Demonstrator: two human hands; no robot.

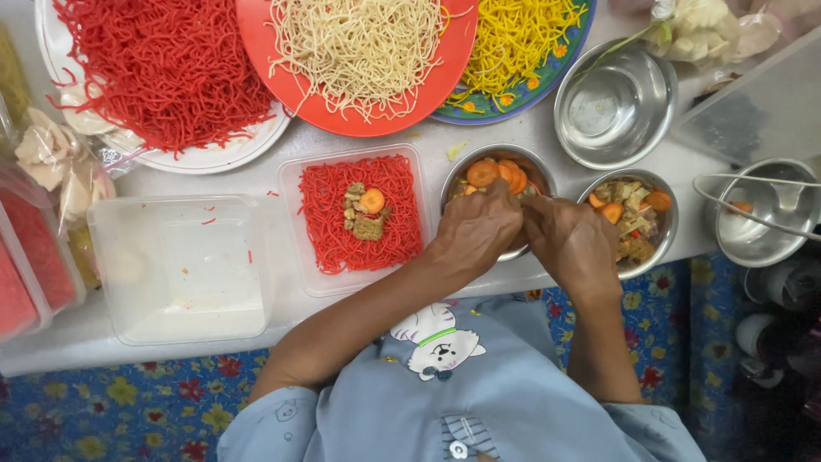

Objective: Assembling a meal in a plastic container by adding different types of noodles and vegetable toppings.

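- while both hands meet at the table edge, the head view looks straight down on them: the left hand (475, 229) lies over the near rim of a steel bowl (540, 171) of carrot slices (484, 173), its fingers curled down into the bowl; whether they pinch anything i cannot tell, since the fingertips are hidden.
- the right hand (575, 244) sits just beside it, touching the left hand at the knuckles, between that bowl and a second steel bowl (666, 233) of mixed chopped pieces and carrot; its fingers are bent and closed together, pointing toward the first bowl, and what they hold, if anything, is out of sight.
- just left of the carrot bowl stands a clear tub (292, 224) filled with red noodles (393, 214), with a small heap of brown bits and one carrot slice (372, 200) on top.
- further left is a second clear tub (180, 269) with only a few red crumbs in it.
- at the far side of the table (51, 342) lie three plates: a white plate (214, 158) of red noodles, an orange plate (342, 124) of pale noodles, and a blue plate (513, 103) of yellow noodles.
- an empty steel bowl (614, 107) stands behind the two filled ones, and a steel pot (765, 214) with a wire handle stands at the right edge.
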